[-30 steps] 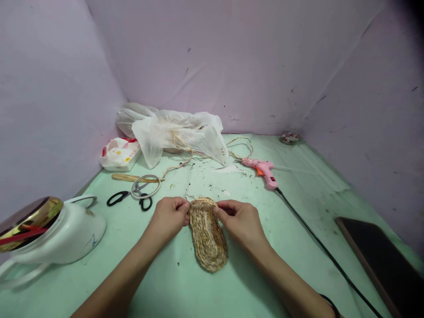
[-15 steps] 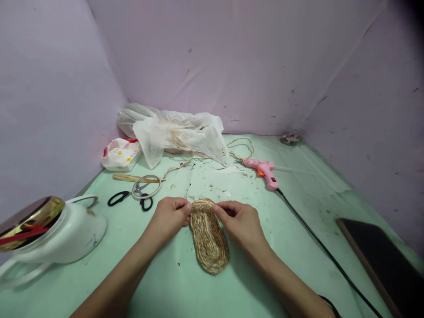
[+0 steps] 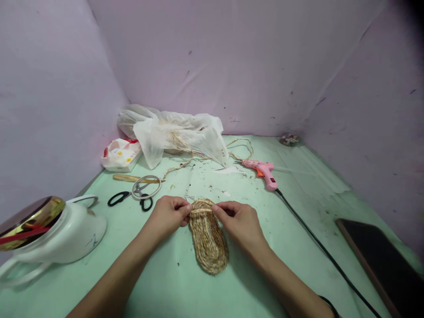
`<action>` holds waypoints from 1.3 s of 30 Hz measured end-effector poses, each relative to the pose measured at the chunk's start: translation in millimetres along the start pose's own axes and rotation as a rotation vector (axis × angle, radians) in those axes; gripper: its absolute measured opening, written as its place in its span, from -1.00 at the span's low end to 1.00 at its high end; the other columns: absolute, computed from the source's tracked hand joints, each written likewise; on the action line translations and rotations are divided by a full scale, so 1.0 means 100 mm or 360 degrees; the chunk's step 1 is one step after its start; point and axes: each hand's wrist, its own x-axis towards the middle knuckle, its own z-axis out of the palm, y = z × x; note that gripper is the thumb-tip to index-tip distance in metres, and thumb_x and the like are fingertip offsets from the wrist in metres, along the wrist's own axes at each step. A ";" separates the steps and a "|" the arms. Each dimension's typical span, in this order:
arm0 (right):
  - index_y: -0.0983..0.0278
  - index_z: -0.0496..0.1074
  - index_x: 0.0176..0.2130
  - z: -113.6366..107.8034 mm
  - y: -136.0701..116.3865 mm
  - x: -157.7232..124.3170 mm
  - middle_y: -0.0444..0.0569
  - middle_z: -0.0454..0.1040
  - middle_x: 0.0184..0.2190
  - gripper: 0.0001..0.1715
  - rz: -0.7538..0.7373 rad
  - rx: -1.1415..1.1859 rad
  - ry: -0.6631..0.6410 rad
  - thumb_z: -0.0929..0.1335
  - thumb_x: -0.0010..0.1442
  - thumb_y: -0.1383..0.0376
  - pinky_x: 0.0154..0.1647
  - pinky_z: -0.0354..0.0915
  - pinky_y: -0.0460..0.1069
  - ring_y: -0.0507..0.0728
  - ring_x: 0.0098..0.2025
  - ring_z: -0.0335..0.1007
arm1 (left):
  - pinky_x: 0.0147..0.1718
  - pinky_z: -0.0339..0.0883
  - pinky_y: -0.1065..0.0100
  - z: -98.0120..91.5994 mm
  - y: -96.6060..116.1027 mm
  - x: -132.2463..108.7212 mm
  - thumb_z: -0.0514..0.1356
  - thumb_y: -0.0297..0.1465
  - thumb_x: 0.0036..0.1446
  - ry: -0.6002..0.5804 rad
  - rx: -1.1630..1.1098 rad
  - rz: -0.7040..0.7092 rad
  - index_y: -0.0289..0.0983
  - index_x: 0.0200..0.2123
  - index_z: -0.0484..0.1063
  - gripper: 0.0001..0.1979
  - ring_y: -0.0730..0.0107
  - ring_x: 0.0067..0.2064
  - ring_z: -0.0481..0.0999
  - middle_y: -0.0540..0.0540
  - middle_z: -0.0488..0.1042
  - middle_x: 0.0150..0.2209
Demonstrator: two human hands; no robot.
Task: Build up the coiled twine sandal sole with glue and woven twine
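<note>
An oval, sole-shaped piece of coiled straw rope [image 3: 210, 247] lies on the table in front of me. Across its far end runs a short piece of straw rope [image 3: 202, 212], stretched between my two hands. My left hand [image 3: 170, 213] pinches the strand at the sole's left edge, thumb against fingers. On the right edge, my right hand [image 3: 239, 218] pinches the other end the same way. The fingertips partly cover the strand's ends.
Scissors [image 3: 145, 204], a silver ring [image 3: 133, 189] and a pointed wooden stick [image 3: 122, 177] lie to the left. A pink glue gun [image 3: 263, 170] trails a black cord. A white kettle-like vessel [image 3: 73, 236], plastic bag [image 3: 185, 126], white box [image 3: 121, 157] and dark phone-like slab [image 3: 377, 260] surround the area.
The strand between my hands now shows as a separate line across the sole, a little nearer to me than the far rim. My hands have barely shifted.
</note>
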 end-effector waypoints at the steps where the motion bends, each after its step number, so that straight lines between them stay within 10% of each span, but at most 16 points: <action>1: 0.30 0.56 -0.42 0.00 0.00 0.00 -0.02 0.58 -0.45 -0.72 0.0004 0.0002 -0.0004 0.33 -0.01 0.17 -0.34 0.32 -0.02 0.15 -0.39 0.47 | -0.51 0.26 0.41 0.00 0.00 0.00 0.18 -0.33 -0.15 -0.0001 -0.0019 -0.0015 -0.36 -0.58 0.44 -0.82 0.49 -0.59 0.34 0.01 0.36 -0.66; 28: 0.27 0.52 -0.44 -0.10 -0.04 -0.04 -0.10 0.55 -0.55 -0.83 0.0012 -0.0246 -0.0168 0.31 -0.04 0.37 -0.43 0.28 -0.07 0.08 -0.48 0.43 | -0.57 0.13 0.44 -0.11 0.15 -0.15 0.07 -0.44 -0.20 -0.0191 0.0563 -0.0052 -0.31 -0.61 0.37 -0.89 0.46 -0.60 0.29 0.05 0.31 -0.71; 39: 0.29 0.48 -0.45 -0.07 0.00 -0.01 -0.07 0.50 -0.54 -0.87 0.0011 -0.0299 -0.0178 0.31 -0.06 0.36 -0.46 0.26 -0.07 0.08 -0.49 0.39 | -0.55 0.17 0.41 0.01 0.06 -0.12 0.08 -0.44 -0.16 0.0048 0.0576 0.0127 -0.29 -0.61 0.39 -0.88 0.40 -0.58 0.36 0.01 0.37 -0.69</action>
